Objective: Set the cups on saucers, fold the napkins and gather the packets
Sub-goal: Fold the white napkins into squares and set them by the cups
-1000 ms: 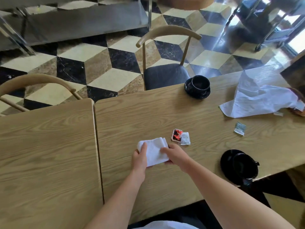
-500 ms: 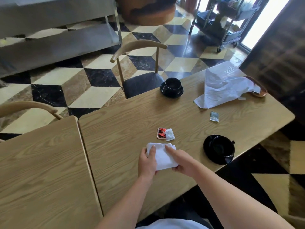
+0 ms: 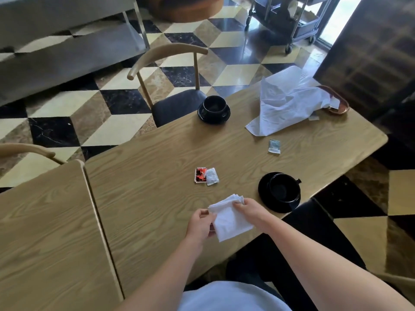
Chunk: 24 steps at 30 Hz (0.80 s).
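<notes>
A folded white napkin (image 3: 229, 217) is held just above the wooden table (image 3: 157, 158) near its front edge. My left hand (image 3: 201, 225) pinches its left edge and my right hand (image 3: 249, 208) grips its upper right corner. A red packet (image 3: 200, 175) and a white packet (image 3: 212, 176) lie side by side beyond the napkin. A greenish packet (image 3: 274, 146) lies farther right. One black cup sits on its saucer (image 3: 279, 191) at the front right, another black cup on a saucer (image 3: 214, 107) at the far edge. A large unfolded white napkin (image 3: 285, 102) lies crumpled at the far right.
A brown tray (image 3: 339, 106) is partly hidden under the crumpled napkin. A second wooden table (image 3: 45, 232) abuts on the left. A wooden chair (image 3: 170, 95) stands at the far side, another chair back (image 3: 27, 150) at the left. A cart (image 3: 292, 21) stands on the checkered floor.
The napkin has been lifted off the table and tilted, both hands now holding its edges. The view has shifted, so the table items appear farther left.
</notes>
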Each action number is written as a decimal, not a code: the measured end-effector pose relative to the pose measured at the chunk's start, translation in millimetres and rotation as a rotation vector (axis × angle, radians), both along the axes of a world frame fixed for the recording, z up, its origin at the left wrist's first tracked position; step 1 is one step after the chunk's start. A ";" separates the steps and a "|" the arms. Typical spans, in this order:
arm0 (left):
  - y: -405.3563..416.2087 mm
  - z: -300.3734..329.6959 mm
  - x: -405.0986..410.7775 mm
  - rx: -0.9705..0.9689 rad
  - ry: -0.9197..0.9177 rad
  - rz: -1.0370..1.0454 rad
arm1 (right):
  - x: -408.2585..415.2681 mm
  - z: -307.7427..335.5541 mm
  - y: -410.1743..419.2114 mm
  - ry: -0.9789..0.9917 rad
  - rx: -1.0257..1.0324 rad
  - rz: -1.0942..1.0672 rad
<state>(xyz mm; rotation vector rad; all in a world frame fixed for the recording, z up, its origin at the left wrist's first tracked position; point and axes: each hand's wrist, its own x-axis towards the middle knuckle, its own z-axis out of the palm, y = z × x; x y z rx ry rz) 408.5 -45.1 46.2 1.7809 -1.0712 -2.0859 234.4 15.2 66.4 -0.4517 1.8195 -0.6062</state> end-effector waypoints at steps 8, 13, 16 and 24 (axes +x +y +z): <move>15.5 -11.3 -46.4 0.035 -0.185 -0.016 | -49.7 -22.1 -6.3 0.263 0.102 0.307; 16.6 -26.4 -61.9 0.053 -0.280 0.048 | -67.3 -37.4 -12.1 0.369 0.142 0.455; 14.1 -35.9 -66.1 0.039 -0.310 0.064 | -70.6 -45.2 -16.7 0.435 0.167 0.533; 23.4 -25.7 -75.9 -0.699 -0.738 -0.405 | -63.6 -47.0 -8.4 0.951 -0.226 0.771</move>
